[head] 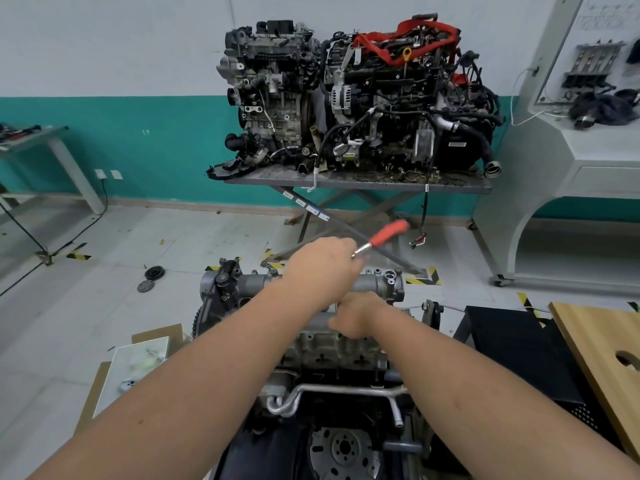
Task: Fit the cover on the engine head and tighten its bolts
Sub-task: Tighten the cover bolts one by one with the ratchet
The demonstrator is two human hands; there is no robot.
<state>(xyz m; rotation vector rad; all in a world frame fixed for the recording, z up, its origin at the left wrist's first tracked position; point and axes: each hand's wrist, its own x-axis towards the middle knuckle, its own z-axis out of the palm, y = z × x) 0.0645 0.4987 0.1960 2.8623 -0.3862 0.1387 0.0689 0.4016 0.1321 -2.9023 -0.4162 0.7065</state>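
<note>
The cover (pixel 377 284) already sits on the engine head (pixel 332 344), so fitting looks done and bolt tightening is under way. Above the cover, the left hand (pixel 323 265) grips a red-handled ratchet (pixel 382 235); the right hand (pixel 356 318) curls at its base, grip unclear.

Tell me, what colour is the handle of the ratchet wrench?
Orange-red, on the metal ratchet wrench's plastic handle, seen in the head view.

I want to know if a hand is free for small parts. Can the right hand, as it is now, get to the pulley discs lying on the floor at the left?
Probably not. The right hand rests on the engine head, and the pulley discs lie far left on the floor, beyond the left arm, which crosses the way while the left hand holds the ratchet.
</note>
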